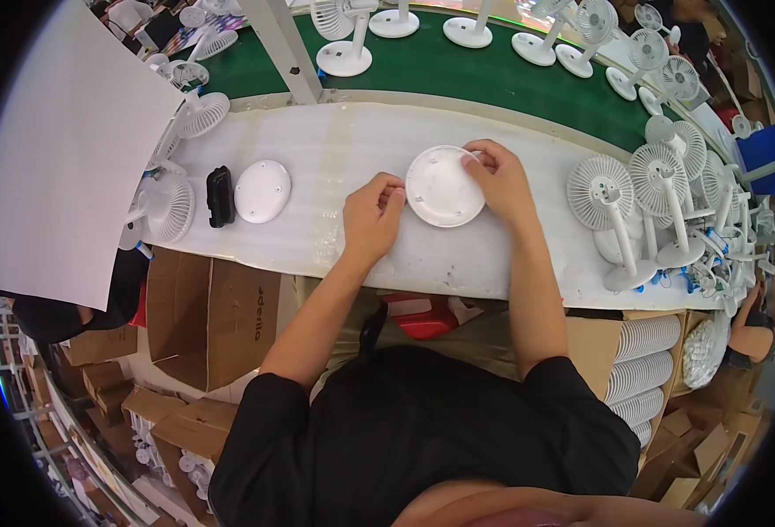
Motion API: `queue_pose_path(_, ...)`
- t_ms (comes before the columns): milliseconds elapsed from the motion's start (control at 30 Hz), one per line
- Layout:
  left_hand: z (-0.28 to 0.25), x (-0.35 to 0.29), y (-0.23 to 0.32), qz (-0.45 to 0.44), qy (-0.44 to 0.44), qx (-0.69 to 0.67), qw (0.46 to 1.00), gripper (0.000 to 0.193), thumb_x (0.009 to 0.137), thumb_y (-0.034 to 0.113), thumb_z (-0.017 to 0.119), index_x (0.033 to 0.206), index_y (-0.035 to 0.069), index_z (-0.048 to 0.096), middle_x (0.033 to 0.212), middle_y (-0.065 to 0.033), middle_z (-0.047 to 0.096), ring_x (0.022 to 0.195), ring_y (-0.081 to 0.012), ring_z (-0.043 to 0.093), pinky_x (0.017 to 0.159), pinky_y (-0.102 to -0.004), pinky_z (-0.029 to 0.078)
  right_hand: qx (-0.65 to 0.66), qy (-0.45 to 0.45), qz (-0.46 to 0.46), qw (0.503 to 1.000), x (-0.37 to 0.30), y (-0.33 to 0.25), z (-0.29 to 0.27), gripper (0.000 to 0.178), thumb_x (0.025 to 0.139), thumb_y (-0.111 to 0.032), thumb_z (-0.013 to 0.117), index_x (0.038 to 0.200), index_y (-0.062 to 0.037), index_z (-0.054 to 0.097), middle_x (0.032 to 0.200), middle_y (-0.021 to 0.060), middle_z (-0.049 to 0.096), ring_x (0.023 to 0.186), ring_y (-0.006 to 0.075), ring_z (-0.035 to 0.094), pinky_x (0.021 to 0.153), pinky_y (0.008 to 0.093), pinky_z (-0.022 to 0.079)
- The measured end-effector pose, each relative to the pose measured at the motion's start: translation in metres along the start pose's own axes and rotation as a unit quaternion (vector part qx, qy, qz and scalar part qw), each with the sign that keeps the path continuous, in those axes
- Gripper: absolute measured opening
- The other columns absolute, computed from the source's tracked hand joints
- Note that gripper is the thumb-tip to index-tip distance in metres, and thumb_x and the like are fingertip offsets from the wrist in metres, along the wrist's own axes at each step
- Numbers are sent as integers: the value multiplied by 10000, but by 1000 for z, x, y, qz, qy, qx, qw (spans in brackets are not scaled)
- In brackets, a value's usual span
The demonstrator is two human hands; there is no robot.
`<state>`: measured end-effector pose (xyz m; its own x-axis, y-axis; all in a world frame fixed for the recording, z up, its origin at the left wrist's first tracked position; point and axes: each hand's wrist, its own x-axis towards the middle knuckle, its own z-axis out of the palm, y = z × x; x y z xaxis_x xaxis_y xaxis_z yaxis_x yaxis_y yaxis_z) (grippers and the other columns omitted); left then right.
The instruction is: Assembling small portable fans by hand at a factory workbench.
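Observation:
A round white fan base cover (pixel 440 189) with small holes near its rim is tilted up over the white worktable. Its upper right edge sits between the thumb and fingers of my right hand (pixel 502 180). Beside its left edge is my left hand (pixel 373 218), thumb and fingertips drawn together; whether they pinch something small or touch the rim is hidden. Farther left, a second round white cover (pixel 263 191) lies flat next to a black tool-like object (pixel 220 197).
Assembled white fans (pixel 600 195) crowd the table's right end, and more (pixel 168 206) stand at the left. Behind the table runs a green conveyor (pixel 423 66) carrying fans, with a metal post (pixel 284 48) before it. Cardboard boxes (pixel 207 316) and stacked white discs (pixel 642 369) are below.

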<state>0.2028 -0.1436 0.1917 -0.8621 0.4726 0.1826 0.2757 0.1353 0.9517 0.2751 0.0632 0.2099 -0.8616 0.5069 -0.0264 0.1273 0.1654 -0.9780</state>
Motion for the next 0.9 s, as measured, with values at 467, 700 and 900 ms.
queue_pose_path(467, 16, -24, 24, 15, -6, 109, 994, 58, 790, 78, 603, 812, 46, 646, 699, -34, 633, 594, -172, 547, 576, -276, 436, -149, -60, -50, 986, 115, -96, 6, 420, 854, -194, 671, 1250, -63, 618, 1032, 87, 667, 839, 175, 618, 749, 281, 497)
queue_pose_path(700, 46, -18, 11, 62, 0, 101, 993, 45, 759, 90, 621, 787, 60, 638, 663, -26, 613, 572, -184, 539, 564, -290, 436, -82, -22, -46, 995, 253, -17, 97, 334, 884, -222, 659, 1139, -12, 611, 977, 76, 626, 753, 140, 579, 636, 256, 476)
queue_pose_path(900, 48, -9, -1, 41, -24, 144, 988, 69, 756, 60, 614, 813, 36, 643, 675, -36, 617, 586, -178, 534, 580, -274, 442, 48, -55, -82, 994, 240, -19, 73, 251, 911, -235, 631, 982, 5, 638, 768, 36, 608, 659, 103, 523, 563, 239, 444)
